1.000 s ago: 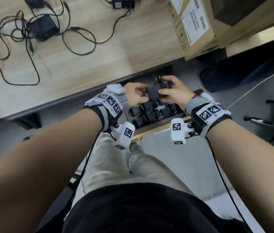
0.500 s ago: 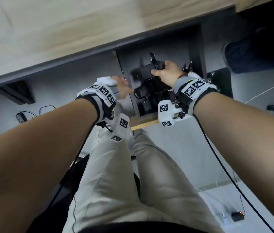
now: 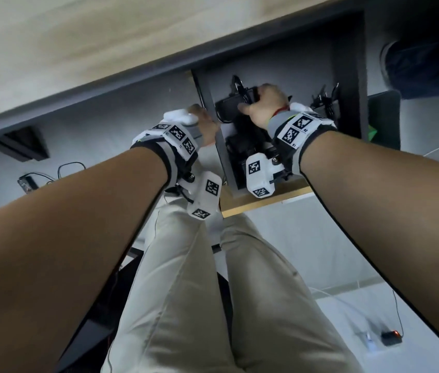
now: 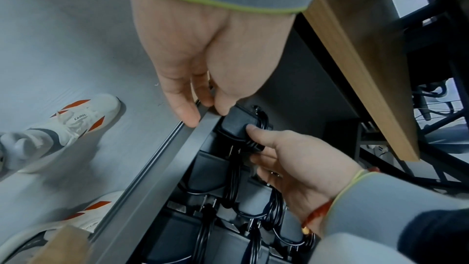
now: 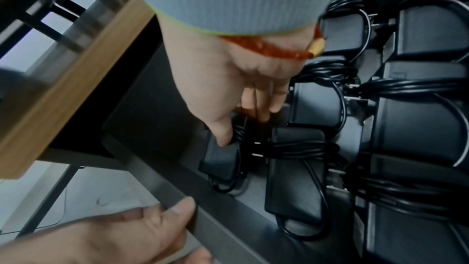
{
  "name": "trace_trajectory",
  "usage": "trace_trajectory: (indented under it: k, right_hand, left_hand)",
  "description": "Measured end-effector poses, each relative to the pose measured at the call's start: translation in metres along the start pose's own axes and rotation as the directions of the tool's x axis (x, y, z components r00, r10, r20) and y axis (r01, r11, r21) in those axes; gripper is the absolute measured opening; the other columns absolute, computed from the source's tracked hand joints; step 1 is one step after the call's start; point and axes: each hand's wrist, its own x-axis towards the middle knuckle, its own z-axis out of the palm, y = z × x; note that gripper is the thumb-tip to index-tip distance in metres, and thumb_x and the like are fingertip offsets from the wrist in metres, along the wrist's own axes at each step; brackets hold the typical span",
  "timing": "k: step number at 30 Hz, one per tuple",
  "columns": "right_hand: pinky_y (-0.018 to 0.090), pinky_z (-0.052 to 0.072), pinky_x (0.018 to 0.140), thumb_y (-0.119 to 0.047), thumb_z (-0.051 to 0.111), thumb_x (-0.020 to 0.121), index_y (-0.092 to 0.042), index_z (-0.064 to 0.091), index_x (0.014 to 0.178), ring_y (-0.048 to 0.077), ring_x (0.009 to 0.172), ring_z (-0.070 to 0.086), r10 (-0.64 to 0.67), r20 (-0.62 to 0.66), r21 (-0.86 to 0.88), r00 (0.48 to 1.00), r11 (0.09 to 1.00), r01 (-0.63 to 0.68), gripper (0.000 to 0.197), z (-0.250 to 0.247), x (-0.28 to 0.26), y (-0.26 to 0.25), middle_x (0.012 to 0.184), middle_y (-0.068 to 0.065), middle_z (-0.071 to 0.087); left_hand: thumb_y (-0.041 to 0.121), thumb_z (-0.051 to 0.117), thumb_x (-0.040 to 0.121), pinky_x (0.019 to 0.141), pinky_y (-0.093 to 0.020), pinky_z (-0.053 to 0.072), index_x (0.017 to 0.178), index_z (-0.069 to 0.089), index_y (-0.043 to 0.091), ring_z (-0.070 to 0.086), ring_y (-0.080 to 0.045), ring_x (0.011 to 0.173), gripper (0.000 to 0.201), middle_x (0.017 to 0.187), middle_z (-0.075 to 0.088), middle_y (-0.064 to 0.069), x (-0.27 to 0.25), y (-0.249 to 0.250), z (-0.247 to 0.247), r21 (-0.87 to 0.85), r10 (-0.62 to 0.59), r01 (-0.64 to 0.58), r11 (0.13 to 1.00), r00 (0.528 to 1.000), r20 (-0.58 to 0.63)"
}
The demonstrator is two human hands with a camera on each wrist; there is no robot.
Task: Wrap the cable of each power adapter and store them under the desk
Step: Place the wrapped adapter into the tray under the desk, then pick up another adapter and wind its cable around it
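A black power adapter [image 3: 229, 106] with its cable wound round it is low in the far left corner of a dark grey drawer [image 3: 222, 157] under the desk. My right hand [image 3: 250, 102] pinches it, thumb on one face and fingers on the other. The right wrist view shows the thumb on the adapter [image 5: 220, 160]. My left hand [image 3: 204, 117] rests on the drawer's left wall [image 4: 177, 148], fingers fairly straight, holding nothing. Several more wrapped adapters [image 5: 294, 178] lie in rows in the drawer.
The desk's front edge [image 3: 105, 84] runs just above the drawer. The drawer's wooden front [image 3: 264, 200] sits near my knees. A small device with cables [image 3: 28, 183] lies on the floor at left, another [image 3: 390, 337] at lower right. My shoes [image 4: 76, 119] stand beside the drawer.
My right hand carried the adapter forward and down into the drawer. The left hand let go of it and settled on the drawer's left wall. The view tilted down off the desktop.
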Motion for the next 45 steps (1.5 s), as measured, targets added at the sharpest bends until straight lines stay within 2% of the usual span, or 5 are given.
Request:
trace_trajectory:
  k: [14, 23, 28, 34, 45]
  right_hand:
    - [0.030, 0.046, 0.089, -0.044, 0.070, 0.076, -0.018, 0.051, 0.132, 0.029, 0.116, 0.057, 0.043, -0.016, 0.000, 0.999, 0.999, -0.043, 0.064, -0.004, -0.018, -0.002, 0.130, 0.007, 0.056]
    - [0.028, 0.049, 0.093, -0.031, 0.066, 0.087, -0.024, 0.072, 0.109, 0.022, 0.109, 0.063, -0.096, 0.080, 0.147, 0.992, 0.986, 0.084, 0.024, -0.072, -0.106, -0.026, 0.117, 0.000, 0.070]
    - [0.042, 0.059, 0.082, -0.031, 0.071, 0.073, -0.026, 0.071, 0.069, 0.021, 0.078, 0.071, -0.175, 0.020, 0.361, 0.984, 0.919, 0.156, 0.006, -0.122, -0.171, -0.070, 0.081, -0.004, 0.074]
    - [0.020, 0.044, 0.051, -0.011, 0.059, 0.092, -0.012, 0.062, 0.094, 0.013, 0.056, 0.056, -0.334, 0.010, 0.511, 0.942, 0.812, 0.282, 0.004, -0.170, -0.230, -0.148, 0.081, 0.004, 0.063]
    - [0.030, 0.055, 0.064, -0.011, 0.062, 0.087, -0.015, 0.065, 0.083, 0.019, 0.063, 0.060, -0.391, -0.012, 0.503, 0.920, 0.793, 0.344, 0.006, -0.172, -0.239, -0.305, 0.080, 0.005, 0.066]
  left_hand:
    - [0.016, 0.058, 0.095, 0.044, -0.021, 0.043, 0.072, 0.038, 0.024, 0.053, -0.011, 0.057, 0.032, 0.073, 0.051, 0.003, -0.018, 0.007, 0.000, -0.063, -0.049, 0.049, 0.997, 0.999, -0.002]
    - [0.017, 0.064, 0.093, 0.044, -0.023, 0.045, 0.072, 0.046, 0.019, 0.054, -0.012, 0.046, 0.028, 0.064, 0.052, -0.001, -0.103, 0.053, -0.023, -0.148, 0.035, -0.046, 0.988, 0.997, -0.076]
    - [0.022, 0.067, 0.092, 0.041, -0.021, 0.037, 0.072, 0.046, 0.021, 0.050, -0.016, 0.046, 0.028, 0.055, 0.051, -0.001, -0.174, 0.082, -0.062, -0.218, 0.106, -0.151, 0.964, 0.973, -0.203]
    - [0.023, 0.066, 0.090, 0.045, -0.025, 0.036, 0.077, 0.049, 0.021, 0.046, -0.015, 0.044, 0.022, 0.053, 0.053, -0.001, -0.236, 0.089, -0.134, -0.243, 0.140, -0.249, 0.938, 0.909, -0.393]
    - [0.020, 0.066, 0.090, 0.049, -0.024, 0.046, 0.082, 0.055, 0.025, 0.057, -0.019, 0.069, 0.014, 0.079, 0.059, -0.005, -0.231, 0.087, -0.290, -0.423, 0.043, -0.257, 0.869, 0.891, -0.452]
